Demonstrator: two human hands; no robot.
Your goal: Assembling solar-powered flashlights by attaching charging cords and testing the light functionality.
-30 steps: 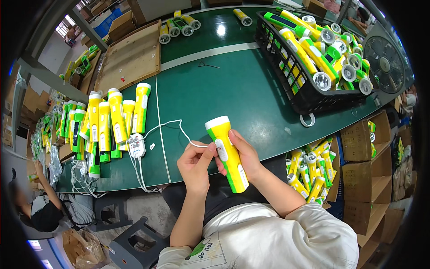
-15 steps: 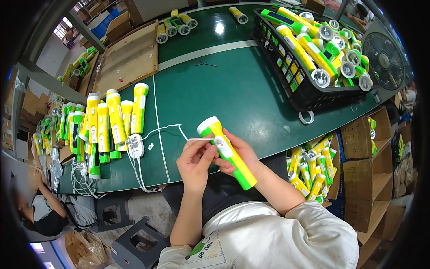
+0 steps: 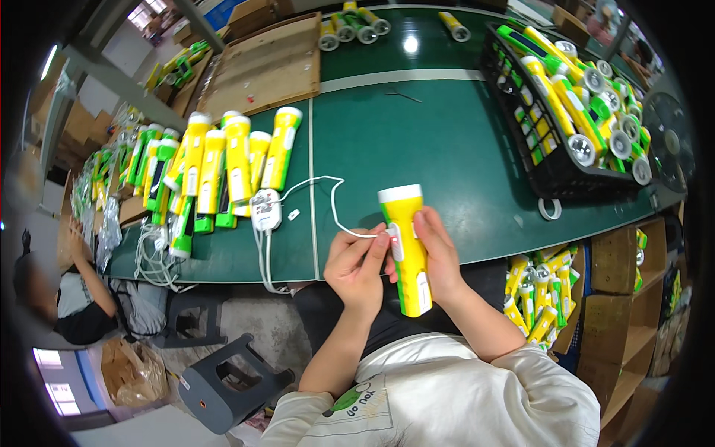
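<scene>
Factory workshop: long green bench (image 3: 395, 153), matching flashlights (image 3: 557, 106) piled in black crate (image 3: 581, 180) near right edge, cardboard boxes (image 3: 599, 328) below, co-worker (image 3: 76, 298) past near left corner.

Smooth plastic flashlight (image 3: 412, 257), glossy tabletop (image 3: 417, 145), matt wooden board (image 3: 261, 68), matt cardboard carton (image 3: 602, 328)

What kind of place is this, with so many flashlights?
Probably a factory or assembly workshop. A black plastic crate is heaped with matching yellow-and-green flashlights, more lie on the long green worktable, and cardboard boxes stand nearby.
</scene>
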